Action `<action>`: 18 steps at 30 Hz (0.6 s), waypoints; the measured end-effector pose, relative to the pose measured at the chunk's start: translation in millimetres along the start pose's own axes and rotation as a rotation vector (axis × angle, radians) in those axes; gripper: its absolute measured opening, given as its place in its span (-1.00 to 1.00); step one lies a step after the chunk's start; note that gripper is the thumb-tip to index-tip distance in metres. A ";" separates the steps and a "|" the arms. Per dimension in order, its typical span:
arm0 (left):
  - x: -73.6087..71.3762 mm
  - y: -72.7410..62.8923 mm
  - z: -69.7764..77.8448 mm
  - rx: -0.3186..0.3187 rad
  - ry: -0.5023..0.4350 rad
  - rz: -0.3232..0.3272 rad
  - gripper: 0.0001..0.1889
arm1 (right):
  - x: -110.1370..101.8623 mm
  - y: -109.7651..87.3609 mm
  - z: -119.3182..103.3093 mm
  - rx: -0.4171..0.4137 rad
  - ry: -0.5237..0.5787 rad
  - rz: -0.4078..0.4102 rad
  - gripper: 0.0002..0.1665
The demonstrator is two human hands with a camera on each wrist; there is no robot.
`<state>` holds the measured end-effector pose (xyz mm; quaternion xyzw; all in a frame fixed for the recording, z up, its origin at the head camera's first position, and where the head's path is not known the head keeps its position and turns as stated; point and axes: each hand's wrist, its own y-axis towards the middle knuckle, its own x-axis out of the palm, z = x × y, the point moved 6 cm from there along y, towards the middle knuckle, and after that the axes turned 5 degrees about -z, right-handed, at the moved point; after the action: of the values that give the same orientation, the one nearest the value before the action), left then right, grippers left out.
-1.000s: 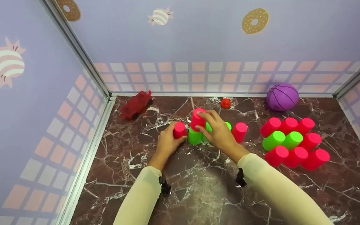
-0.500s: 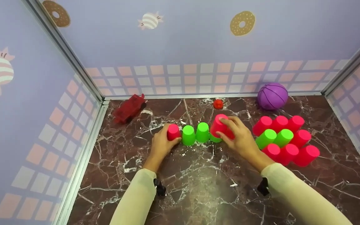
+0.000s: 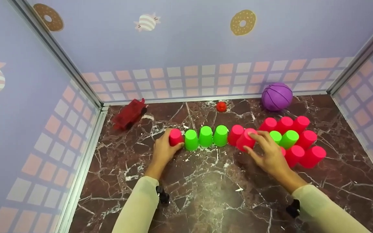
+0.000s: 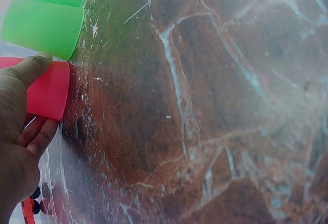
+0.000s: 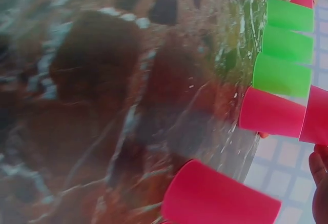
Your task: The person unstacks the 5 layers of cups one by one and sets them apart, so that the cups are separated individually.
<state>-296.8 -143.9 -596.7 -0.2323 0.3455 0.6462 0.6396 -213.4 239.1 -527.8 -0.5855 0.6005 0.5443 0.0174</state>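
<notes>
In the head view, a row of upturned plastic cups runs across the middle of the table. My left hand grips the red cup at its left end, which stands on the table in the left wrist view. Beside it are three green cups, then a red cup. My right hand holds another red cup by its sides, thumb apart from the fingers. In the right wrist view this held cup is raised, its rim about level with the tops of the row.
A block of red cups with two green cups stands to the right, partly behind my right hand. Along the back wall are a purple ball, a small red object and a dark red toy. Patterned walls enclose the table.
My right hand has carried the red cup rightward along the row, from above the leftmost green cup to near the right-end red cup. My left hand keeps its grip; the head view has shifted slightly.
</notes>
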 end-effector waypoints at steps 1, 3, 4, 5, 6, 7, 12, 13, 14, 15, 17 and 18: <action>-0.1 -0.2 -0.1 -0.001 -0.001 0.000 -0.33 | -2.4 -3.1 0.2 -0.001 -0.002 0.004 -0.32; -0.3 -0.5 0.0 -0.001 -0.001 0.000 -0.33 | -6.9 -9.6 -0.1 -0.005 -0.003 0.012 -0.30; -0.5 -0.5 0.1 0.000 -0.001 0.001 -0.33 | -8.9 -13.2 -0.4 -0.006 -0.002 0.012 -0.30; -0.6 -0.6 0.3 0.004 -0.002 0.004 -0.34 | -10.8 -17.0 -1.2 -0.008 -0.003 0.013 -0.29; -0.8 -0.5 0.6 0.006 -0.003 0.007 -0.34 | -12.4 -21.2 -1.7 -0.007 -0.003 0.009 -0.29; -1.1 -0.5 1.0 0.010 -0.002 0.011 -0.33 | -13.9 -25.6 -2.7 -0.012 -0.001 0.008 -0.29; -2.1 -0.4 2.4 0.039 0.000 0.035 -0.33 | -20.0 -50.3 -6.0 -0.020 -0.003 -0.009 -0.48; -2.1 -0.5 2.3 0.041 0.001 0.038 -0.33 | -21.0 -55.1 -6.0 -0.020 -0.003 -0.012 -0.48; -2.0 -0.5 2.3 0.041 0.000 0.038 -0.33 | -22.0 -59.8 -5.3 -0.015 0.001 -0.021 -0.46; -1.9 -0.4 2.0 0.038 -0.001 0.036 -0.33 | -23.1 -64.1 -4.8 -0.015 0.002 -0.027 -0.42; -1.2 -0.5 1.2 0.028 -0.004 0.027 -0.33 | -25.7 -72.2 -3.1 -0.014 0.004 -0.039 -0.37; -0.9 -0.5 0.6 0.022 -0.006 0.021 -0.33 | -27.2 -76.0 -2.3 -0.020 0.003 -0.042 -0.37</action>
<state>-296.2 -144.0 -595.6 -0.2197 0.3531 0.6499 0.6362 -148.5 277.3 -557.1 -0.5990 0.5825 0.5491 0.0220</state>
